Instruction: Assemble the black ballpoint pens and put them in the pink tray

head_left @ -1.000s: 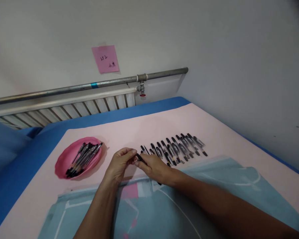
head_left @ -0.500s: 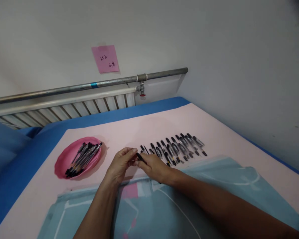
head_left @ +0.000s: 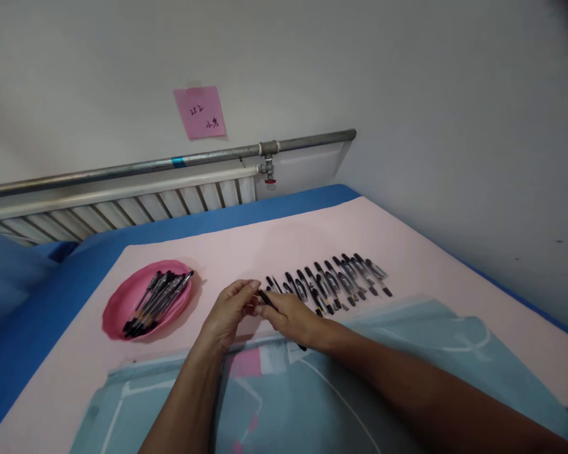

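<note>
head view: i judge the step is working a dark pen point(head_left: 267, 300) at its tip, beside laid-out pen parts point(head_left: 331, 282); next calls for steady aim. right hand point(head_left: 296, 317) fingers are closed around it, left hand point(head_left: 231, 306) fingers pinched at its tip. one pink bowl point(head_left: 121, 301); its bundled pens point(head_left: 158, 303) and those parts overlap beyond counting.

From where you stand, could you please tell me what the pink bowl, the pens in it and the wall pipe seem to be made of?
Pink bowl: probably plastic, smooth-looking, judging by its even colour and thin wavy rim.
Pens: likely clear, glossy plastic barrels, since highlights run along them.
Wall pipe: apparently bare metal, dull grey with streaky highlights.
</note>
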Demonstrator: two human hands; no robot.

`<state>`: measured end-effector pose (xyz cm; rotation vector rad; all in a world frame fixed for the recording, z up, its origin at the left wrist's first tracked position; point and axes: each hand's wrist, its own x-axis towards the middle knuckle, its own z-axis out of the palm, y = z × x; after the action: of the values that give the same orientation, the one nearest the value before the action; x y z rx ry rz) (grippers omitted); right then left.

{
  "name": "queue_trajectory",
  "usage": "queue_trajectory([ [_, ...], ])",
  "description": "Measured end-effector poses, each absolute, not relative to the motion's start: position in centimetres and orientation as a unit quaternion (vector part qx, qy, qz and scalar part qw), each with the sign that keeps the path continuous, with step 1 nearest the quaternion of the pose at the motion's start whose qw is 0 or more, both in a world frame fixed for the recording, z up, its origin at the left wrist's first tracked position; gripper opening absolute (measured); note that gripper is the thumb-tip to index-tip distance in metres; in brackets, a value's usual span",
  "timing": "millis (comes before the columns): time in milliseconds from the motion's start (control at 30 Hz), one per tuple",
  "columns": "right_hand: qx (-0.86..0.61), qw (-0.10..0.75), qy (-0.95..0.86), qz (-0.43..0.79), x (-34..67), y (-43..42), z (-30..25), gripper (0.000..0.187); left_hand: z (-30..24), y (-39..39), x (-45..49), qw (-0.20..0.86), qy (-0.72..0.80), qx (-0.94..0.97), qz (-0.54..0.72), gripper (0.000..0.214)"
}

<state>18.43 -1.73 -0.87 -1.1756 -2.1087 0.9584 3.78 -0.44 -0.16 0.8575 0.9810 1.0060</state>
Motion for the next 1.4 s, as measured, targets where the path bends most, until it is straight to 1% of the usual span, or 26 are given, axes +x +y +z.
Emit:
queue_trajectory([
  [133, -0.44, 0.258, -0.787, 0.347, 18.44, -1.8, -1.02, 0.022, -0.44, -0.47, 3.93, 0.663, 0.442, 0.403, 0.45, 0.026],
  [233, -0.44, 0.259, -0.788, 0.344, 18.43, -1.77, -1.11, 0.024, -0.27, -0.45, 3.71, 0.671, 0.435, 0.403, 0.445, 0.023],
  [367, -0.439, 0.259, -0.787, 0.347, 18.43, -1.75, -0.92, 0.025, 0.09, -0.49, 3.53, 0.691, 0.425, 0.386, 0.439, 0.031],
  [567, -0.443, 0.248, -0.792, 0.338, 18.42, -1.85, -0.93, 0.023, -0.29, -0.55, 3.88, 0.659, 0.449, 0.41, 0.443, 0.026],
  [667, -0.443, 0.246, -0.793, 0.337, 18.44, -1.82, -0.98, 0.025, -0.28, -0.51, 3.66, 0.667, 0.442, 0.407, 0.441, 0.023],
  [833, -0.441, 0.25, -0.794, 0.336, 18.5, -1.77, -0.88, 0.026, -0.03, -0.46, 3.29, 0.689, 0.424, 0.39, 0.439, 0.03],
  [933, -0.44, 0.245, -0.798, 0.332, 18.53, -1.78, -0.92, 0.025, -0.11, -0.5, 3.43, 0.676, 0.44, 0.402, 0.434, 0.023],
  [1100, -0.438, 0.248, -0.799, 0.328, 18.59, -1.78, -0.92, 0.025, -0.21, -0.45, 3.41, 0.676, 0.43, 0.41, 0.435, 0.021],
  [1233, -0.437, 0.247, -0.803, 0.321, 18.61, -1.77, -0.74, 0.025, -0.28, -0.32, 3.26, 0.694, 0.421, 0.398, 0.428, 0.031],
  [1333, -0.447, 0.237, -0.802, 0.317, 18.57, -1.82, -0.76, 0.024, -0.46, -0.3, 3.33, 0.676, 0.441, 0.401, 0.432, 0.023],
  [1400, -0.443, 0.236, -0.803, 0.321, 18.54, -1.86, -0.82, 0.023, -0.49, -0.33, 3.38, 0.668, 0.443, 0.412, 0.434, 0.022],
])
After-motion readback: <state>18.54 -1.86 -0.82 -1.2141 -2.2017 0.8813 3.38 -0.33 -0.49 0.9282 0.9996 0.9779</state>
